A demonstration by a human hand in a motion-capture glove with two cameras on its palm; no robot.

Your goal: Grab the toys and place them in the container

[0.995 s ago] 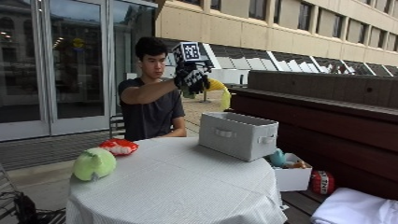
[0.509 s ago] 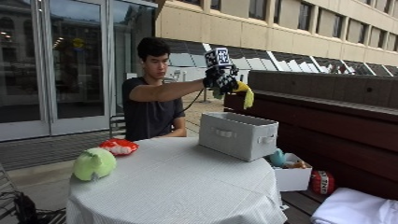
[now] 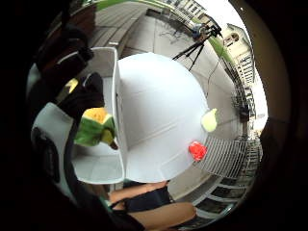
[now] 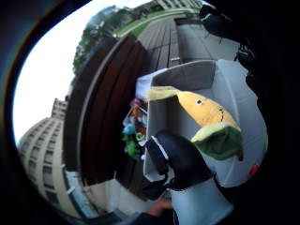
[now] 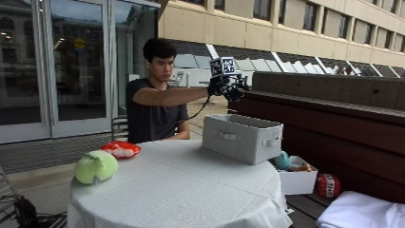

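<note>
My gloved right hand point(image 5: 229, 88) hovers above the grey fabric container point(image 5: 244, 137) at the table's far right, fingers spread downward. No toy shows in the hand from outside. In the palm views a yellow corn toy with a green husk point(image 4: 206, 117) point(image 3: 96, 127) lies below the palm, inside the outline of the container point(image 3: 96, 163), with a gloved finger point(image 4: 180, 159) beside its husk end. A light green plush toy point(image 5: 96, 166) point(image 3: 210, 120) and a red toy point(image 5: 121, 149) point(image 3: 197, 150) lie on the round white table point(image 5: 183, 190) at its left side.
A white box of small toys point(image 5: 297, 178) stands on the bench beside the table, with a red round toy point(image 5: 327, 184) and a white cloth point(image 5: 361, 213) near it. A dark wooden wall runs behind the bench.
The hand has carried the corn toy rightward from near the person's head to above the container. The toy hung from the fingers before; now it is gone from the outside view.
</note>
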